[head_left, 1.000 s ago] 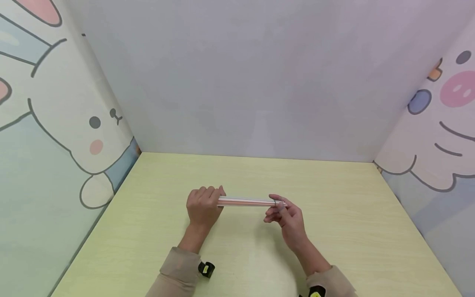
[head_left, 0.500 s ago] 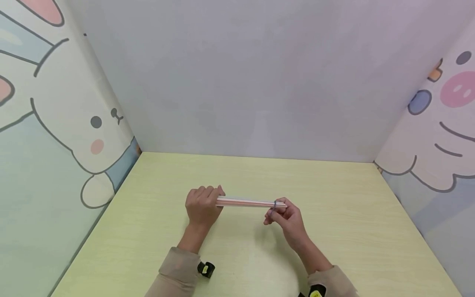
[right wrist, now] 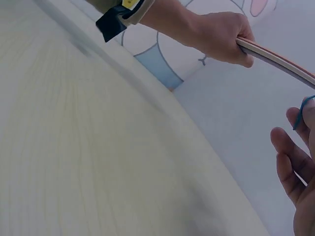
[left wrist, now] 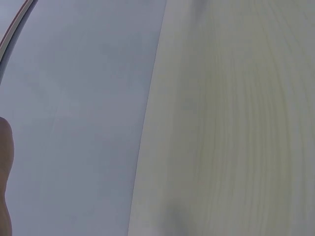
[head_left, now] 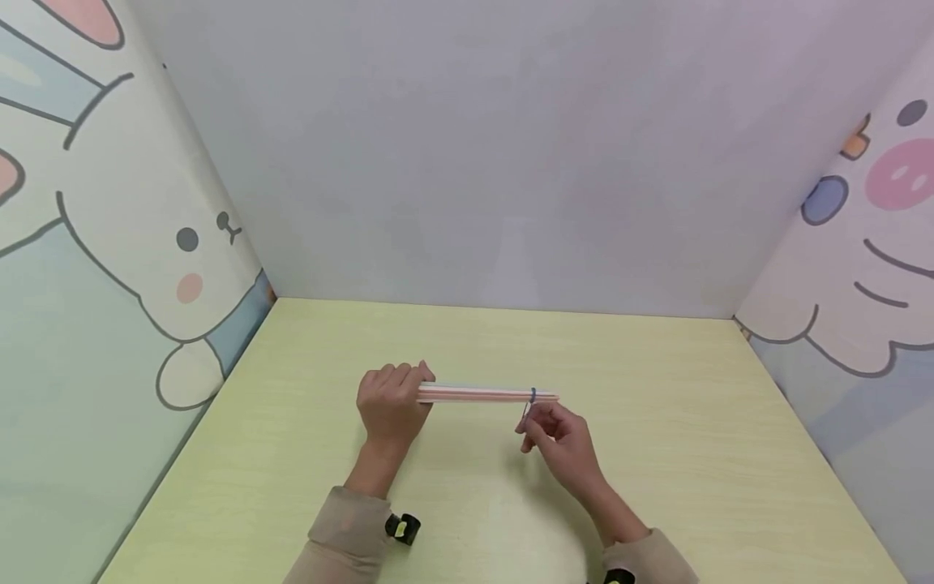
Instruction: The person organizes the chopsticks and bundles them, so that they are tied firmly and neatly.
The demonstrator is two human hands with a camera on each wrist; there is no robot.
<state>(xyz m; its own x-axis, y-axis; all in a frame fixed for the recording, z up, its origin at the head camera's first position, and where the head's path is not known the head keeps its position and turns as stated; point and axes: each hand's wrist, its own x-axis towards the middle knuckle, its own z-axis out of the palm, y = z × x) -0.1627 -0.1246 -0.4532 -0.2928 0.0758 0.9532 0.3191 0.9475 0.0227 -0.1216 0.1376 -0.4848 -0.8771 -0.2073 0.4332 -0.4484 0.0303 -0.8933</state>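
Observation:
My left hand point(head_left: 392, 410) grips one end of a bundle of thin white and pinkish sticks point(head_left: 474, 394), held level above the table. Near the bundle's right end a blue rubber band point(head_left: 533, 396) loops around it. Just below that end, my right hand point(head_left: 567, 450) pinches a strand of the band between thumb and forefinger and draws it down from the sticks. In the right wrist view, the band point(right wrist: 298, 115) lies across the fingertips, with the other fingers loosely bent. The left wrist view catches only part of the bundle point(left wrist: 14, 32) and one finger point(left wrist: 5, 167).
A pale yellow wood-grain table point(head_left: 328, 341) lies under both hands. Behind it rises a plain grey wall point(head_left: 467, 162). Side panels carry a cartoon rabbit point(head_left: 131, 203) on the left and a cartoon pig point(head_left: 861, 268) on the right.
My right fingers, earlier at the bundle's end, have come down and off the sticks, drawing a strand of the band downward. The left hand and bundle have shifted slightly left.

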